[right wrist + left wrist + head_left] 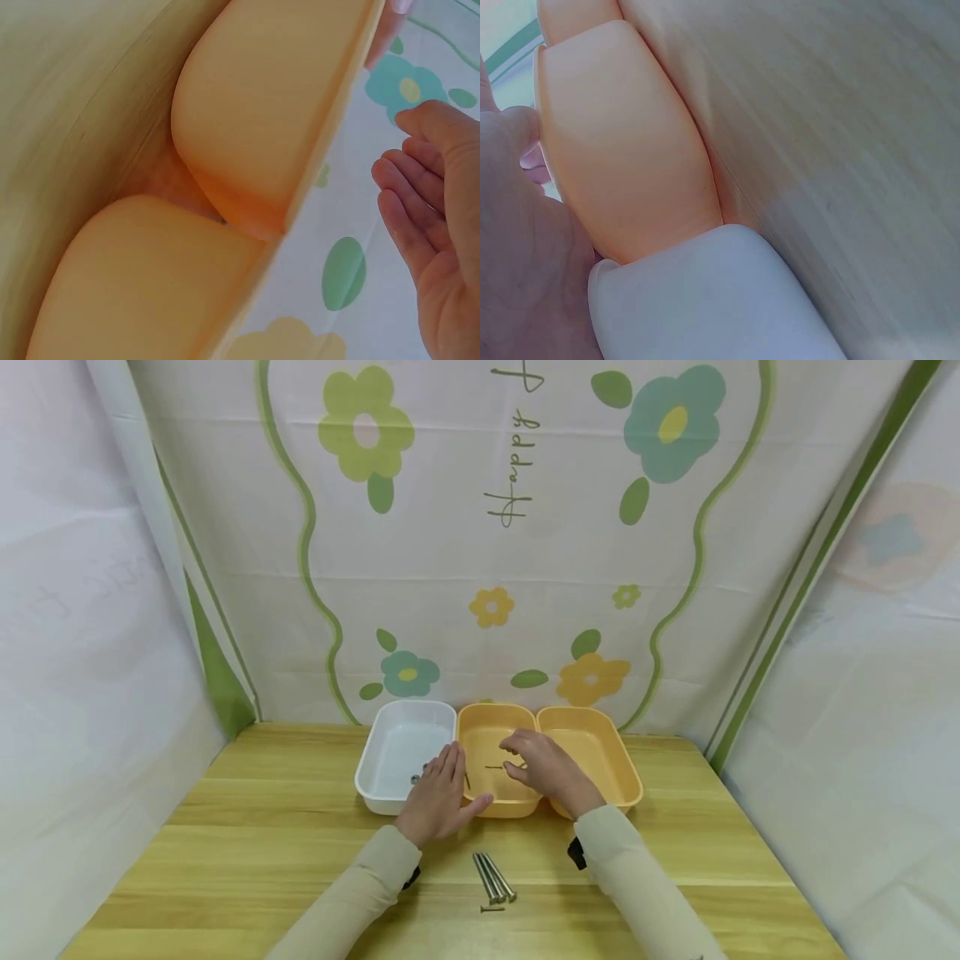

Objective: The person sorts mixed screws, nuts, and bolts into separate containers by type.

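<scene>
My left hand point(438, 793) lies with straight fingers over the adjoining rims of the white bin point(367, 768) and the middle orange bin point(498, 810). Its thumb is spread out along the orange bin's front rim, as the left wrist view also shows. Above the middle bin hovers my right hand point(547, 767), fingers loosely bent and thumb apart. Nothing sits between those fingers in the right wrist view. A thin screw point(493, 767) lies on the middle bin's floor near the right fingertips. Small nuts point(415, 779) are in the white bin, partly covered by the left hand.
On the wooden table point(225, 852), several long bolts point(491, 877) lie side by side in front of the bins. A short screw point(492, 909) rests just nearer. Another orange bin point(630, 768) stands at the right end. A flowered cloth point(420, 552) hangs behind.
</scene>
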Available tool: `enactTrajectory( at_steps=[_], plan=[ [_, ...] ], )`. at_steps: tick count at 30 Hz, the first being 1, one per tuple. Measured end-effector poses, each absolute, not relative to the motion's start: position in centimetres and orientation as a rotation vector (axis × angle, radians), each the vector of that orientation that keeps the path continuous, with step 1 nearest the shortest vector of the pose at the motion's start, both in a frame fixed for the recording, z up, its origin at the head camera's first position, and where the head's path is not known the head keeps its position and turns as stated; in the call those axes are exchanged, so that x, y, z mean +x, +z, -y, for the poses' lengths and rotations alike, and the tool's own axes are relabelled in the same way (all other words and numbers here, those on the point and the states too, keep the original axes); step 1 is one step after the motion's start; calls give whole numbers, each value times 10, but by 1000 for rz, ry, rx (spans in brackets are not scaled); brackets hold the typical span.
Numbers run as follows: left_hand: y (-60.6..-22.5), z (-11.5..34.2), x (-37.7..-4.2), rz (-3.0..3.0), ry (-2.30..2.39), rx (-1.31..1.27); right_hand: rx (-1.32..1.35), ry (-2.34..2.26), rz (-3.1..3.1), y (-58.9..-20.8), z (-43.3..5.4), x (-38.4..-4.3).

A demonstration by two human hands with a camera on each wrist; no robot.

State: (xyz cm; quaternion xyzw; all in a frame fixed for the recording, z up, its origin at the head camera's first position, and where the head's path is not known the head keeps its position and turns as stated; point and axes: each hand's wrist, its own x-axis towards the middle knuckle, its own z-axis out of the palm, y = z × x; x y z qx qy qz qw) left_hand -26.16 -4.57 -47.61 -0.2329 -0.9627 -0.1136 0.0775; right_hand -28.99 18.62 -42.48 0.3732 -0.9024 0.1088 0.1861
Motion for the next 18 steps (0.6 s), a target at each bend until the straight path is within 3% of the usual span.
enactTrajectory(
  at_steps=[18],
  plan=[
    [-475,46,-262,2893,-307,-692,1282,275,2587,-408,-196,-228]
  ],
)
